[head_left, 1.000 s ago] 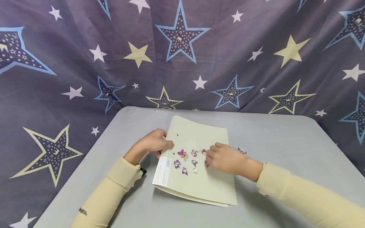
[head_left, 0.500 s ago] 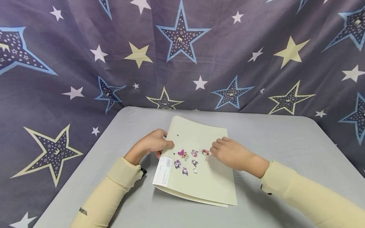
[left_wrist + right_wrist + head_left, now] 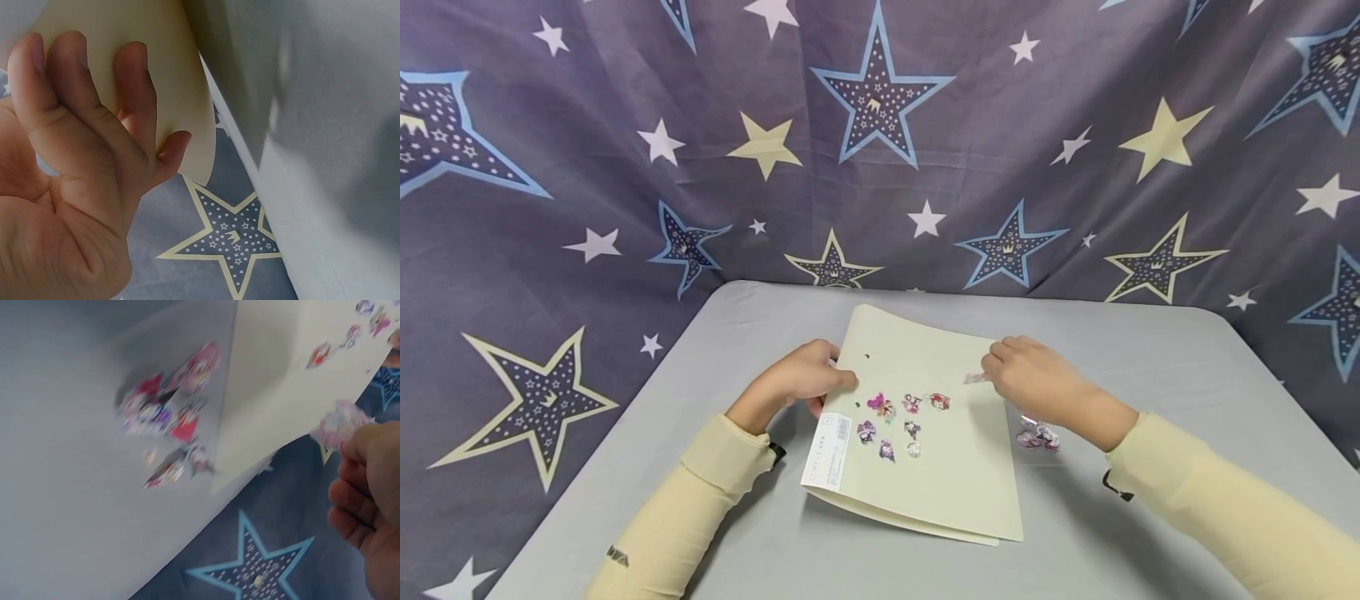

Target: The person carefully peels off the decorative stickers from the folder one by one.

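Note:
A cream file folder (image 3: 955,492), with a white label (image 3: 829,454) along its spine, lies tilted in front of me. My left hand (image 3: 801,372) grips its spine edge, thumb on the front cover and the other fingers behind, as the left wrist view shows against the folder's underside (image 3: 181,81). Several small cartoon stickers, among them a red one (image 3: 939,402) and a purple one (image 3: 887,450), sit on the cover. Over the cover's right edge, my right hand (image 3: 1033,379) pinches a pale pink sticker (image 3: 976,378), seen more fully in the right wrist view (image 3: 340,425).
A loose pile of colourful stickers (image 3: 1037,436) lies on the grey table (image 3: 1150,367), just right of the folder and below my right hand. Behind the table hangs a dark curtain (image 3: 880,192) with a star pattern.
My right hand has moved right and up from the cover, bringing the pink sticker with it and uncovering the sticker pile. My left hand and the folder have stayed put.

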`<state>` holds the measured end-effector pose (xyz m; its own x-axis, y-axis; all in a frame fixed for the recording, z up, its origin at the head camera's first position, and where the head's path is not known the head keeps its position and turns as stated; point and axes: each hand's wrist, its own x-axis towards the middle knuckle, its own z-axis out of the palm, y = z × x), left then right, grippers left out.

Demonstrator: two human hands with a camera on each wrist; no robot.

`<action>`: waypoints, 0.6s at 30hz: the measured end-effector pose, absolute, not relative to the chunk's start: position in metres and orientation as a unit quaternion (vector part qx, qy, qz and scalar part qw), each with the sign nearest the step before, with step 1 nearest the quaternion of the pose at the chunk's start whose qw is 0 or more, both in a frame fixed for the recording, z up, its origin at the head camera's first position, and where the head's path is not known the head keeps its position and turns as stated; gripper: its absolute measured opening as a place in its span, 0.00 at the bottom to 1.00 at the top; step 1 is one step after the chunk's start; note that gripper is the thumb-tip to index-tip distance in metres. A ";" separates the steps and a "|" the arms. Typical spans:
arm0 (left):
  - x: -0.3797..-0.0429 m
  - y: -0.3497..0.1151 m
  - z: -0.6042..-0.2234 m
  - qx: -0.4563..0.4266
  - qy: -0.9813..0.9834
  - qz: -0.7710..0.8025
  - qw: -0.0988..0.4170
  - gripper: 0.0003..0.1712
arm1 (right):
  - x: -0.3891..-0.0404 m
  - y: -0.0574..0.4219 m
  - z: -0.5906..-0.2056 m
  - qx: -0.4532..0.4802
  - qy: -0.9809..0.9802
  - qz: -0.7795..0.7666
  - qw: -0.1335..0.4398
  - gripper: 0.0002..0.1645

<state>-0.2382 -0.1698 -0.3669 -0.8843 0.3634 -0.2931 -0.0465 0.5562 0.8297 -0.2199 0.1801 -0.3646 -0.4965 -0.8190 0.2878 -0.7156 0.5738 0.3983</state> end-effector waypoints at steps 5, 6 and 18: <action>-0.238 -0.170 -0.367 0.092 0.854 0.461 0.222 0.18 | -0.228 0.198 -0.367 0.408 -0.872 -0.139 0.230 0.11; -0.238 -0.170 -0.367 0.092 0.854 0.461 0.223 0.18 | -0.229 0.202 -0.368 0.401 -0.875 -0.145 0.229 0.12; -0.237 -0.170 -0.365 0.094 0.852 0.463 0.224 0.17 | -0.238 0.231 -0.378 0.345 -0.907 -0.151 0.189 0.08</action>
